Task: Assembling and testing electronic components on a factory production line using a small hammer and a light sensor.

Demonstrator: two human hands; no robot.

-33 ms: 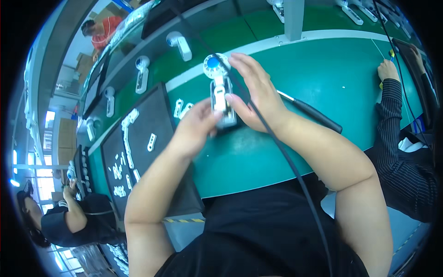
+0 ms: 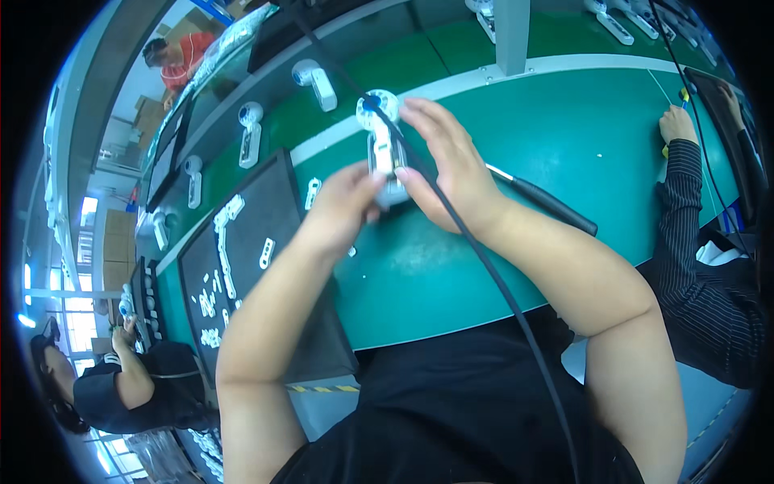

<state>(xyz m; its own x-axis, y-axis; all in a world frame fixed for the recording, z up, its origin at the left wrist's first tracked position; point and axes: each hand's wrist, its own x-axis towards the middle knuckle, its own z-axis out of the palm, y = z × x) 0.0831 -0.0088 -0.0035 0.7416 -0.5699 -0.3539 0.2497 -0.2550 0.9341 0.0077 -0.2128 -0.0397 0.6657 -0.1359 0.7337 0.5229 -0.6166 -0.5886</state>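
Observation:
A white device [image 2: 384,158] with a round head, a blue centre and a long open body is upright between my hands over the green bench. My left hand [image 2: 343,206] grips its lower left side, fingers bent and slightly blurred. My right hand [image 2: 455,173] holds it from the right, the thumb on the body and the longer fingers stretched beside the head. A black cable [image 2: 484,242] passes in front and hides part of the device. Beside my left hand lies a small white slotted part [image 2: 313,194].
A dark tray [image 2: 310,339] on the left holds several small white parts [image 2: 211,302]. A black-handled tool [image 2: 556,206] lies behind my right forearm. Several similar white devices [image 2: 250,135] stand along the far ledge. At the right, a co-worker's striped sleeve [image 2: 685,202] reaches onto the bench.
The device has tilted, its round head turning slightly and its lower end rising. My left hand has moved a little up and right with it. My right hand has barely moved.

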